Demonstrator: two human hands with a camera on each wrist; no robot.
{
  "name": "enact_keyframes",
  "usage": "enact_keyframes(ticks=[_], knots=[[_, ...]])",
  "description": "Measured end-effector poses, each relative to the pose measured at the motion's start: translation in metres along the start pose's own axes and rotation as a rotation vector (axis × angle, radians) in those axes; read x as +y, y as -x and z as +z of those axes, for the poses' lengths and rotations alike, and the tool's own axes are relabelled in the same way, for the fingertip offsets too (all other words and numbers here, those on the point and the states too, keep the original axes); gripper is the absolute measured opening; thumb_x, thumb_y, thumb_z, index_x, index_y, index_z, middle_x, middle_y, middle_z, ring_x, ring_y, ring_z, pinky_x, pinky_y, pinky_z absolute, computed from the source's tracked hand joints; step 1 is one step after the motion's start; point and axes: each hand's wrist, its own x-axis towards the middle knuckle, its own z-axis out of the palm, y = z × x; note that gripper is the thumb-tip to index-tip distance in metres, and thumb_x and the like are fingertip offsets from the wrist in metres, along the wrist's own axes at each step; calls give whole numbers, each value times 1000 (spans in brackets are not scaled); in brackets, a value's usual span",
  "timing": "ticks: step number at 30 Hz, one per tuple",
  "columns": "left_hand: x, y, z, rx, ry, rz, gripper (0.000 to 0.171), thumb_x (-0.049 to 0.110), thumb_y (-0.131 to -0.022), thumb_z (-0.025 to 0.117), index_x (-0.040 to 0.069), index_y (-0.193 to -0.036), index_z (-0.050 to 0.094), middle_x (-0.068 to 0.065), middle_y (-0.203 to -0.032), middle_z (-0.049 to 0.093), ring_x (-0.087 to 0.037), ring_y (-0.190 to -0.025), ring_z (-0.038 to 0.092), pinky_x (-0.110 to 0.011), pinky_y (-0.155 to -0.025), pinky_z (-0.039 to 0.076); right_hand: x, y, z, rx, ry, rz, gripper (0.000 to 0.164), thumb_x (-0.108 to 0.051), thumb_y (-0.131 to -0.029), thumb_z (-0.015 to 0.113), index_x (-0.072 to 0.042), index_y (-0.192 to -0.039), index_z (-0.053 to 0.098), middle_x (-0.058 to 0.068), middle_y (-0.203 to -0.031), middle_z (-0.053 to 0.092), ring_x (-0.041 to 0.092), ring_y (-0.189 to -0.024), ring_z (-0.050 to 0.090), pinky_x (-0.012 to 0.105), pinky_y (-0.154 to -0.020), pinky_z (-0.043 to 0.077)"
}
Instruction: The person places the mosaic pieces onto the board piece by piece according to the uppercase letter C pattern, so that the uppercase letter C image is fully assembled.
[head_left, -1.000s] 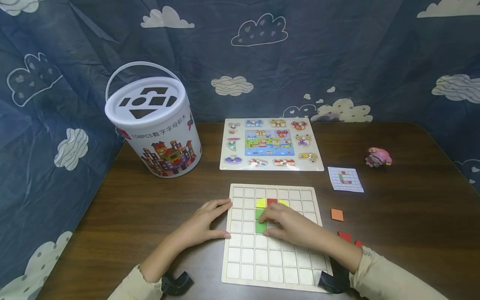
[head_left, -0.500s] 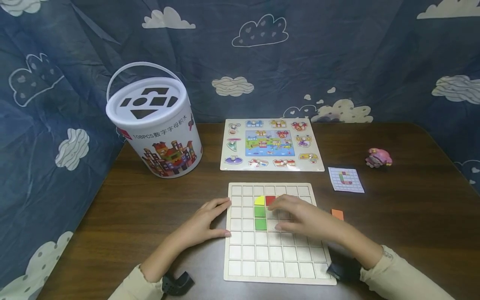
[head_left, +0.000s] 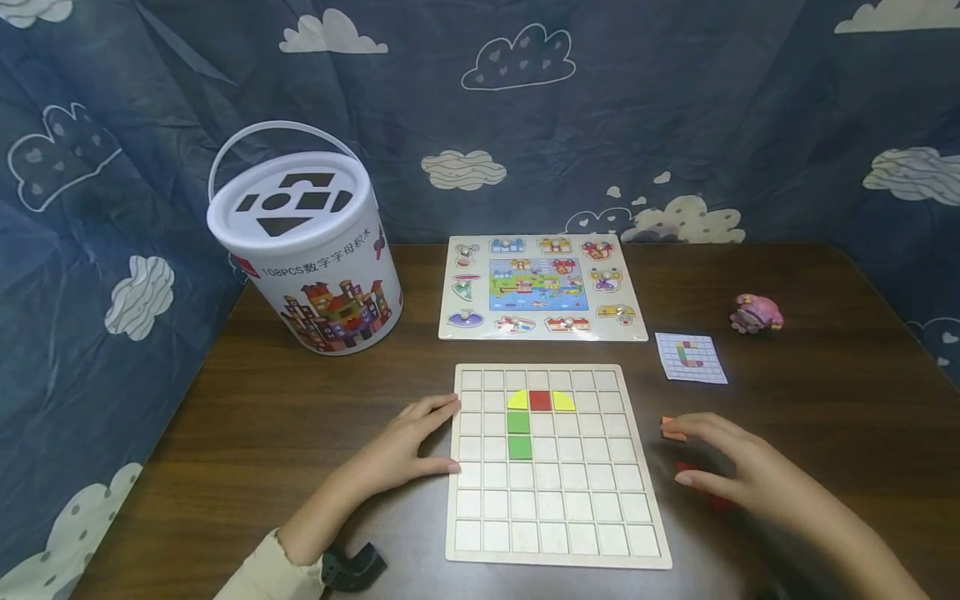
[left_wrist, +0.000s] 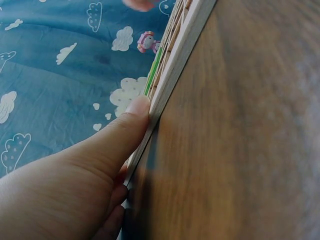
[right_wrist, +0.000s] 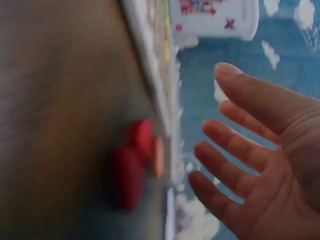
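Note:
A light wooden grid board point(head_left: 480, 533) lies in the middle of the table. Set in its cells are a red square tile point(head_left: 540, 401) between two yellow rounded tiles point(head_left: 564, 402), with two green square tiles point(head_left: 519, 448) running down below the left one. My left hand point(head_left: 393, 450) rests against the board's left edge, thumb and fingertips touching it; the left wrist view shows the thumb point(left_wrist: 135, 107) along that edge. To the right of the board, my right hand point(head_left: 742, 467) hovers, fingers apart, over an orange square tile point(head_left: 673, 429) and red tiles point(right_wrist: 127, 175), partly covering them.
A white lidded bucket point(head_left: 300, 242) with shape holes stands back left. Behind the board lies a picture knob puzzle point(head_left: 468, 329). A small card point(head_left: 708, 367) with a coloured grid pattern and a pink toy figure point(head_left: 757, 314) are at right. A cloud-patterned cloth point(head_left: 600, 125) hangs behind.
My right hand has left the board and moved right, over the loose tiles, uncovering the right yellow tile. The board has turned slightly and shifted. My left hand stays at its edge.

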Motion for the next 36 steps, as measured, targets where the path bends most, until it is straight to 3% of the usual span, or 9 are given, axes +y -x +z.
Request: enact_keyframes(ticks=[7,17,25,30,35,36], knots=[[1,0,0,1,4,11,80,49,-76,64,12,-140,34,-3,-140,33,-21,-125,29,-42,-98,30,20,26,13,25,39,-25,57,-10,-60,82,-13,-113,59,-6,-107,55,0,-98,48,3,-85,27],[1,0,-1,-6,6,6,79,49,-76,63,13,-140,34,-3,-139,33,-21,-125,30,-42,-98,30,23,25,19,32,77,2,38,-6,-63,79,-15,-96,63,-12,-95,55,4,-86,53,3,-80,31],[1,1,-1,-8,5,-1,79,48,-76,64,13,-140,34,-3,-139,33,-20,-125,30,-41,-98,30,3,12,17,36,107,64,38,-12,-65,79,-16,-100,64,-9,-97,57,8,-83,54,4,-77,34],[1,1,-1,-10,3,-4,79,48,-76,64,13,-140,34,-3,-139,33,-20,-125,29,-42,-98,30,-18,0,18,67,48,33,40,-9,-66,79,-17,-103,63,2,-105,58,24,-95,55,8,-85,33],[1,1,-1,-9,4,-4,79,49,-76,64,13,-140,34,-3,-140,33,-20,-125,29,-42,-99,30,-41,-16,27,116,-50,-99,43,-3,-65,78,-15,-103,62,-4,-102,58,18,-93,53,11,-85,37],[1,1,-1,-8,4,-3,79,49,-76,64,13,-140,34,-3,-140,33,-20,-126,29,-42,-99,30,-45,-19,30,128,-78,-129,43,-2,-65,77,-14,-103,62,-6,-101,57,14,-91,53,7,-84,33]])
